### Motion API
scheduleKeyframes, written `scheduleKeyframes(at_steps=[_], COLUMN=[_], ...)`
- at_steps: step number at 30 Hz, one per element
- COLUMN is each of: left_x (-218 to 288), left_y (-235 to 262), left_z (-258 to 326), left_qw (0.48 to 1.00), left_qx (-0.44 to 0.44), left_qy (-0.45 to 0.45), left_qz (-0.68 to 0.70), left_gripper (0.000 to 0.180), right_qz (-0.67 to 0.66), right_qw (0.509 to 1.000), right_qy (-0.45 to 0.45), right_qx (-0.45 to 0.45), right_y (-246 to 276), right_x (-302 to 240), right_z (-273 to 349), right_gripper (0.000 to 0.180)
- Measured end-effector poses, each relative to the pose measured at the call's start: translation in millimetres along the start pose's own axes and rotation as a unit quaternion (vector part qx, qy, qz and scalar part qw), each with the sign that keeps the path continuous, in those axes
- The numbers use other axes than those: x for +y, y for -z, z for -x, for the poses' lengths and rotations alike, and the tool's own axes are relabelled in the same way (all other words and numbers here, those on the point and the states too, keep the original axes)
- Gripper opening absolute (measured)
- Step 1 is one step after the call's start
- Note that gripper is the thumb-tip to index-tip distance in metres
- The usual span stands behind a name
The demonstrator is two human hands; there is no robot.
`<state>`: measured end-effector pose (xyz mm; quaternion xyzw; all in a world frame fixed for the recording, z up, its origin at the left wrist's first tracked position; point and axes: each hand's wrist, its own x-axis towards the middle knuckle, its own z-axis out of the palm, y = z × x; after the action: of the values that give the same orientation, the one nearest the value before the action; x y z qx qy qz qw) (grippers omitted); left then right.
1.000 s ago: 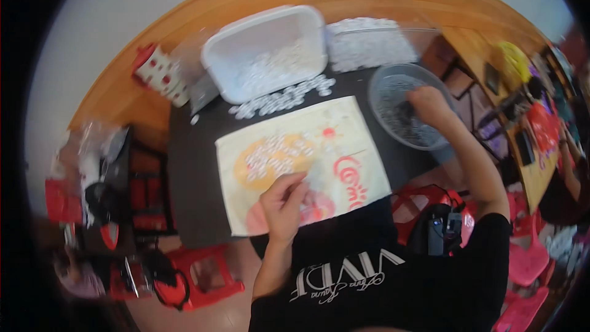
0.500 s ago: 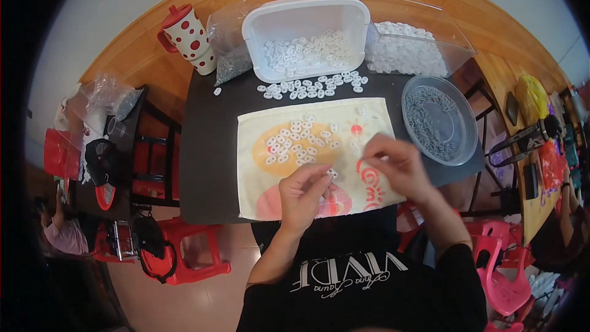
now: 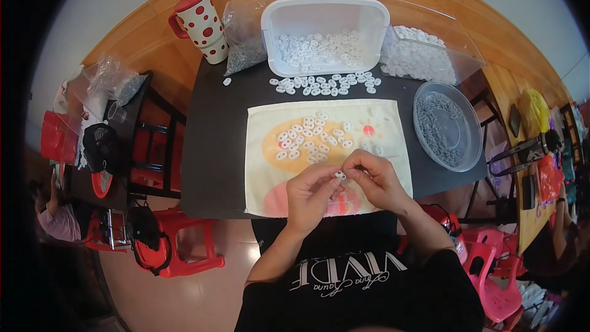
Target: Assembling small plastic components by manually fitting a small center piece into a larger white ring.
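Between the thumb and fingers of my left hand (image 3: 308, 201) is a small white oval plastic piece with two holes (image 3: 340, 175), held above the near part of a cream towel (image 3: 384, 157). My right hand (image 3: 380, 183) pinches right beside that piece, fingertips meeting it. Whatever those fingers hold is too small to make out. A loose cluster of the same white two-hole pieces (image 3: 301, 135) lies on the towel beyond my hands. A few more white pieces (image 3: 374, 150) rest near its right side.
Behind the towel, a white tub (image 3: 326, 1) lies tipped with white pieces spilling out. Right of it stand a clear bin of white parts (image 3: 421, 55) and a round tub of grey metal bits (image 3: 473, 141). A spotted tumbler (image 3: 206, 31) and bag of metal parts (image 3: 247, 49) stand left.
My right hand has come left and slightly down, from apart over the towel to the white piece in my left hand. The view has shifted a little.
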<state>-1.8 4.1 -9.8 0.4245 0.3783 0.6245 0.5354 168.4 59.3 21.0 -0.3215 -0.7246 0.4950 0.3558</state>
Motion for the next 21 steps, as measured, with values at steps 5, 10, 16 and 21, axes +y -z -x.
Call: scheduleKeyframes(at_steps=[5,10,16,21], left_x=[5.3,7.3,5.1,1.5], left_y=[-1.1,-1.6,1.2,-0.4], left_z=[0.4,2.8,4.9,4.8], left_qw=[0.998,0.993,0.989,0.990], left_qx=[0.000,0.000,-0.002,-0.008], left_qy=[-0.034,-0.045,-0.037,-0.018], left_qz=[-0.043,-0.109,-0.145,-0.139], left_gripper=[0.025,0.024,0.020,0.020], right_qz=[0.054,0.158,0.129,0.083], right_qw=[0.998,0.984,0.989,0.992], right_qy=[0.026,0.062,0.020,-0.038], right_qx=[-0.021,-0.058,-0.076,-0.086], right_y=[2.2,4.5,1.9,1.8], right_x=[-6.9,-14.3,-8.8,2.3], right_z=[-3.6,-5.0,-2.3,-0.1], right_gripper=[0.005,0.007,0.007,0.011])
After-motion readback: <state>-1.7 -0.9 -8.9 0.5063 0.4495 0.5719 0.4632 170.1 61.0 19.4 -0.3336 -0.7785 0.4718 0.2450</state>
